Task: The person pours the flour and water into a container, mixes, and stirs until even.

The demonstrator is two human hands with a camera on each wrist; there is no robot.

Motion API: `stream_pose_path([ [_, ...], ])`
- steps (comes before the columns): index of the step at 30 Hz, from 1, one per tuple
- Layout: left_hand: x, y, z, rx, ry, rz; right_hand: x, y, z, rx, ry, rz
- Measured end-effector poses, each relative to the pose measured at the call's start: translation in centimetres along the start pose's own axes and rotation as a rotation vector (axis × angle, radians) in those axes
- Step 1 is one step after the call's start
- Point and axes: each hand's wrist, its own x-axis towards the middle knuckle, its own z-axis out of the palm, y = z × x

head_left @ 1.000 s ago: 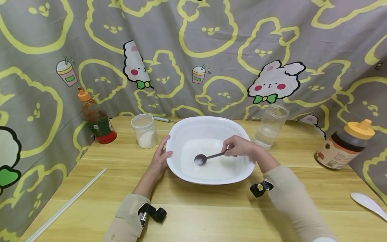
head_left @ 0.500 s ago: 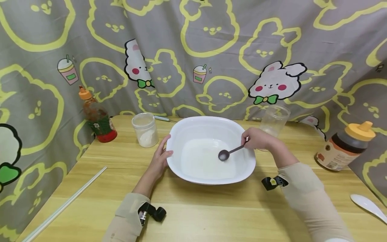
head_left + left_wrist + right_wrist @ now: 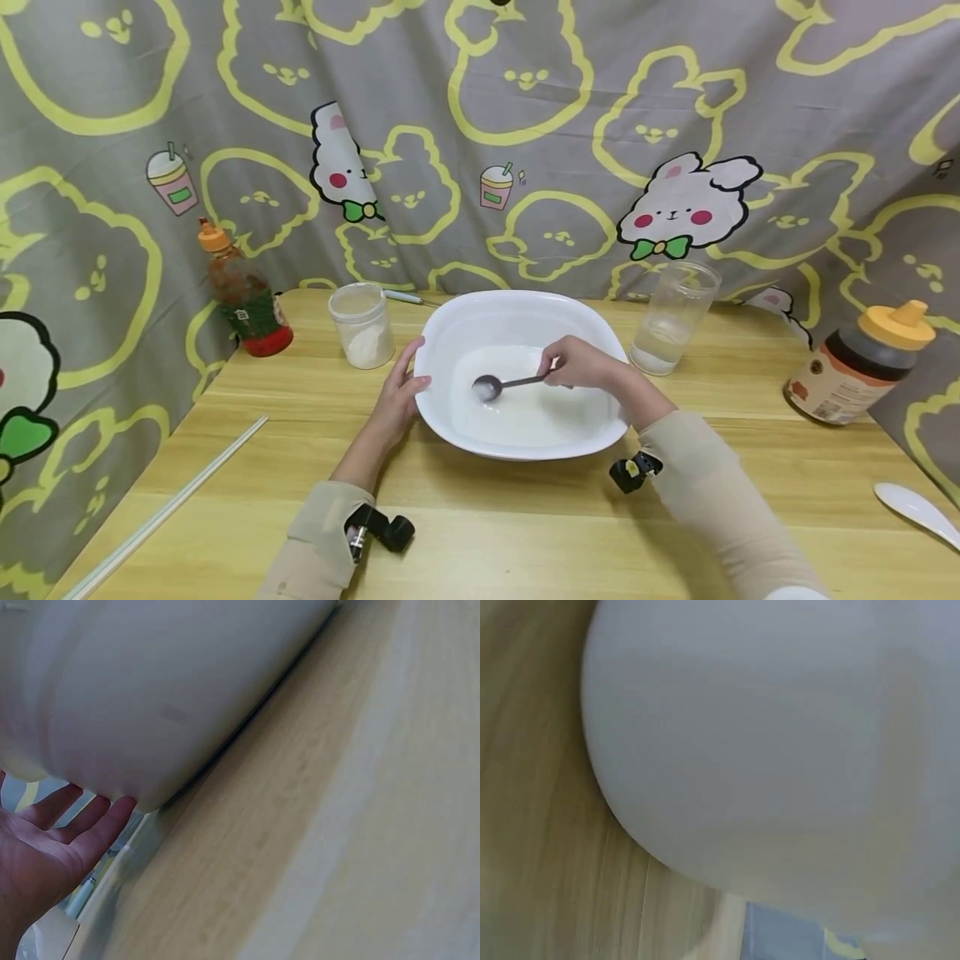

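Observation:
In the head view a white oval basin (image 3: 517,321) stands on the table, holding milky white liquid (image 3: 525,425). My left hand (image 3: 396,398) holds its left side, thumb at the rim and fingers against the outer wall. The left wrist view has those fingers (image 3: 101,825) on the basin's outside wall (image 3: 172,697). Inside the basin, my right hand (image 3: 585,365) pinches the handle of a dark brown spoon (image 3: 516,383). The spoon's round bowl is at the liquid, left of the middle. Only the basin's outer wall (image 3: 742,750) and background show in the right wrist view; that hand is hidden there.
A jar of white powder (image 3: 367,342) and a red sauce bottle (image 3: 251,304) stand left; chopsticks (image 3: 172,504) lie nearer. Right are a glass of water (image 3: 663,333), a brown syrup bottle (image 3: 855,367) and a white spoon (image 3: 911,508). A blue-handled tool (image 3: 402,296) lies behind, by the curtain.
The right hand has swept the spoon right across the basin, then back left, a little past where it started. The left hand and basin have stayed put.

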Motion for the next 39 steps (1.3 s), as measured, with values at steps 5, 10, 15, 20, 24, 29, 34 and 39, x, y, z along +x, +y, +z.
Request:
stream_pose_path([
  [5,0.1,0.0,0.0,-0.006,-0.006,0.000,-1.3,-0.2,-0.2,-0.036,-0.157,-0.072],
  [10,0.3,0.1,0.0,0.013,-0.005,-0.007,-3.5,0.0,-2.3,-0.159,-0.209,-0.106],
  [15,0.3,0.2,0.0,0.023,-0.004,-0.009,-4.7,0.2,-4.9,-0.265,-0.133,-0.038],
  [20,0.2,0.2,-0.1,0.021,-0.008,-0.012,-3.9,0.9,-5.8,-0.315,-0.013,0.028],
  [24,0.1,0.2,-0.1,0.019,-0.004,-0.017,-2.0,1.3,-5.0,-0.325,0.070,0.034],
  [29,0.0,0.1,-0.1,0.024,0.003,-0.014,0.5,1.1,-2.6,-0.208,0.094,0.009],
  [34,0.0,0.1,0.1,0.011,-0.004,-0.005,1.3,0.3,-0.4,-0.081,0.008,-0.031],
  [39,0.0,0.0,0.1,0.013,0.004,0.000,0.6,-0.1,0.2,-0.046,-0.112,-0.081],
])
